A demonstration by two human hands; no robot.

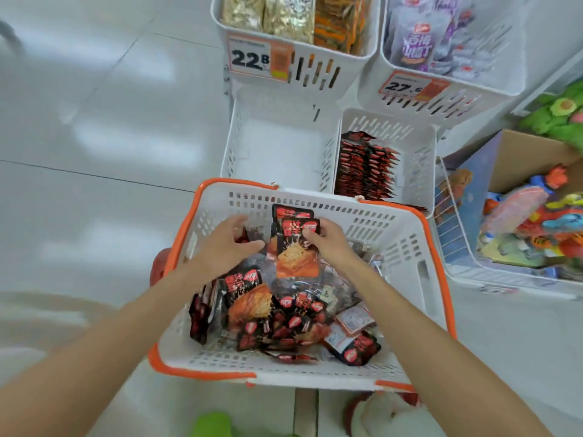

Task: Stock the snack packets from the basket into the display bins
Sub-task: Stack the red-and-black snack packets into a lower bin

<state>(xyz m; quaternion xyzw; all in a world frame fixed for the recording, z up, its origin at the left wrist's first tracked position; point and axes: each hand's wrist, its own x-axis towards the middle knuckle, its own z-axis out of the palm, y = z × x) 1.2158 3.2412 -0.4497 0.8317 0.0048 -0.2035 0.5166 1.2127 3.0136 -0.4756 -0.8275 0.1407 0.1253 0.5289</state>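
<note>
Gathering step: fingers of the right hand [331, 247] grasp upright packets [295, 250] in the basket [407, 247]. Whether the left hand [225, 250] grasps anything, I cannot tell. Next, probably lift them to the far bin [421, 159].

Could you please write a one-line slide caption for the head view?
Right hand grips red-black snack packets above the orange-rimmed basket; left hand close beside them.

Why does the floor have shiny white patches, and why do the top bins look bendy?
Head view: the glossy floor reflects lights as soft white glare; the wide-angle lens bows and tilts the upper bins; the toys at the right edge look smeared, while the packets in the basket look fairly sharp.
</note>
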